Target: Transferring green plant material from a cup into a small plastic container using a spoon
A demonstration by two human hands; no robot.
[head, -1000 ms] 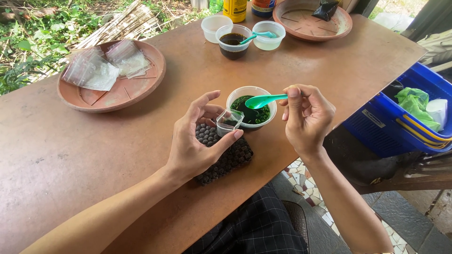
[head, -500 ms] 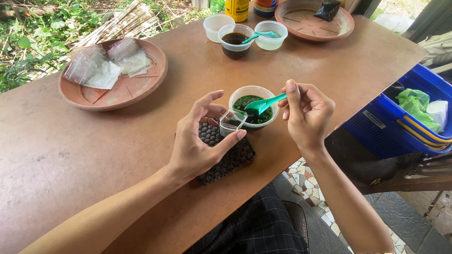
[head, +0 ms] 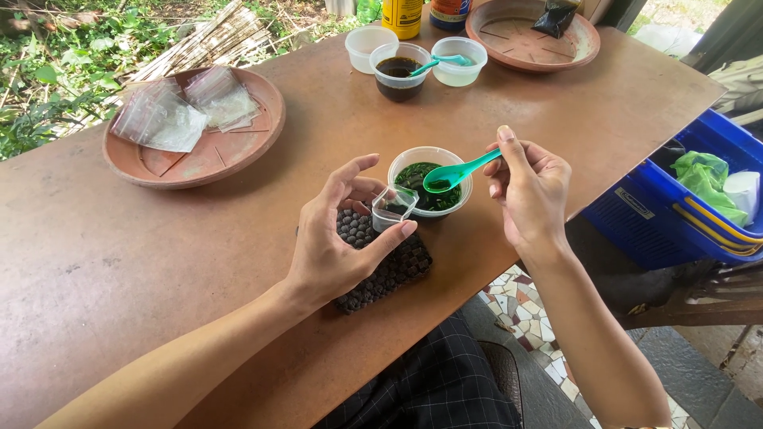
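Meanwhile, the left hand (head: 338, 242) pinches a small clear cup (head: 393, 208) while the right hand (head: 531, 191) grips a green spoon (head: 459, 172) over the bowl of dark green stuff (head: 430, 180).

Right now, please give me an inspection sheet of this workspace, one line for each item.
Surface: brown table, bare in front of the left arm.
Job's things: small clear cup; green spoon over a white bowl of dark green contents; dark beaded mat under the left hand.
Clutter: clay dish with clear plastic bags; three tubs and a second clay dish at the far edge.
Grips: left hand holds the cup; right hand holds the spoon.
Cables: nothing seen.
Surroundings: blue crate at right, plants at far left, tiled floor below.
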